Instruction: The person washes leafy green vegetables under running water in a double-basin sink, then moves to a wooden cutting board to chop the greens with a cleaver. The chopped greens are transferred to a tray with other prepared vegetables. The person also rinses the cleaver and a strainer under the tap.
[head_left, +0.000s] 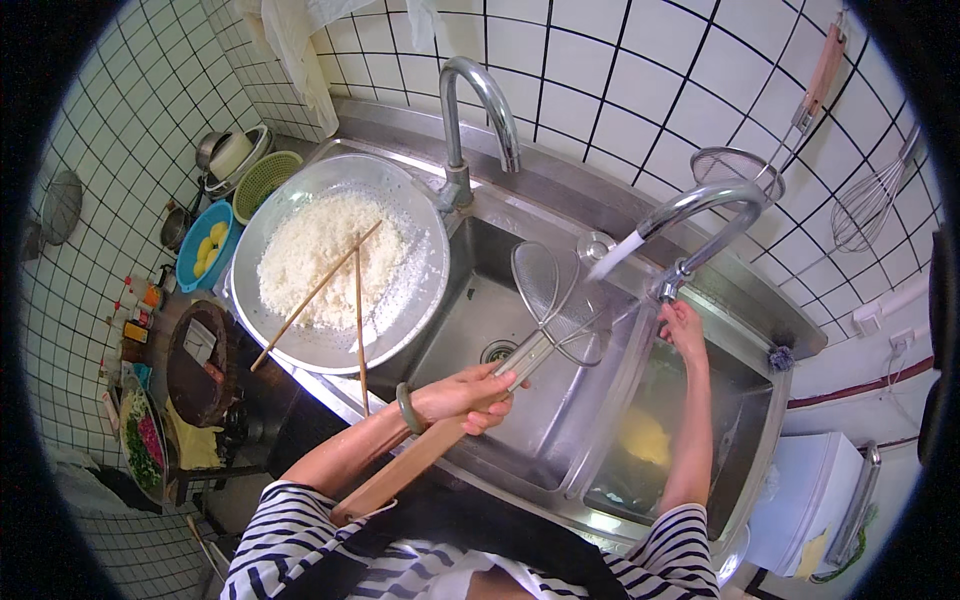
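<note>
My left hand (465,398) is closed round the handle of a wire-mesh strainer (560,305), whose long wooden end runs back toward my body. The strainer's double-lobed mesh head hangs over the sink, near the stream of water (614,256) from the right faucet (705,200). At that faucet's base my right hand (682,328) has its fingers on the small tap lever (670,289). Below my right forearm, the right basin holds cloudy water with a yellow thing (645,437) in it, too blurred to name.
Left of the sink stands a wide metal bowl (428,285) of white rice (300,255) with two long chopsticks (360,320) across it. A second faucet (455,130) rises behind. A blue basin (190,268), a round chopping board (185,385) and a wall-hung whisk (868,205) are around.
</note>
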